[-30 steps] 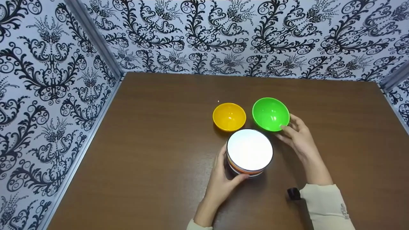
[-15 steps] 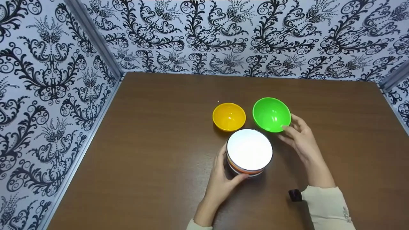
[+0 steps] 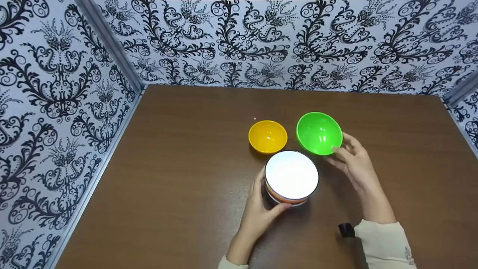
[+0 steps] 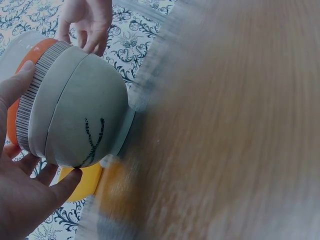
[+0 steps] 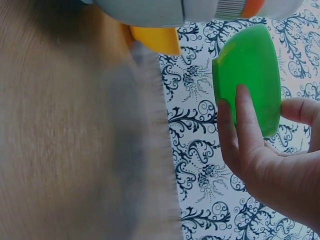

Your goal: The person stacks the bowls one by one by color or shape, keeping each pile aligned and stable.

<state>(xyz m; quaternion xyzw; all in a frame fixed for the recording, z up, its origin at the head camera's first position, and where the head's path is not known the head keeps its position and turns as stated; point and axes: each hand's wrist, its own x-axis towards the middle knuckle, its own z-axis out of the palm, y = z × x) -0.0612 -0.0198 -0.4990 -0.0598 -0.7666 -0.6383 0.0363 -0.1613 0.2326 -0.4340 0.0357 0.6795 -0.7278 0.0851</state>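
In the head view my left hand (image 3: 257, 213) grips the side of what looks like a stack of nested white bowls (image 3: 291, 175). The left wrist view shows the stack's pale side (image 4: 85, 105), with an orange band, black stripes and a dark mark; its foot is by the table. My right hand (image 3: 354, 164) pinches a green bowl (image 3: 319, 133) at its right edge, thumb at the rim and fingers underneath. In the right wrist view that green bowl (image 5: 250, 75) is held above the table, apart from the stack. A smaller yellow bowl (image 3: 267, 136) stands left of the green one.
The brown wooden table (image 3: 179, 157) meets patterned walls (image 3: 239, 41) at the back and left. A small white speck (image 3: 255, 118) lies behind the yellow bowl. A black object (image 3: 346, 230) sits by my right sleeve (image 3: 384, 243).
My right hand and the green bowl have shifted slightly to the right, and the bowl looks a little larger. My left hand, the stack and the yellow bowl stay put.
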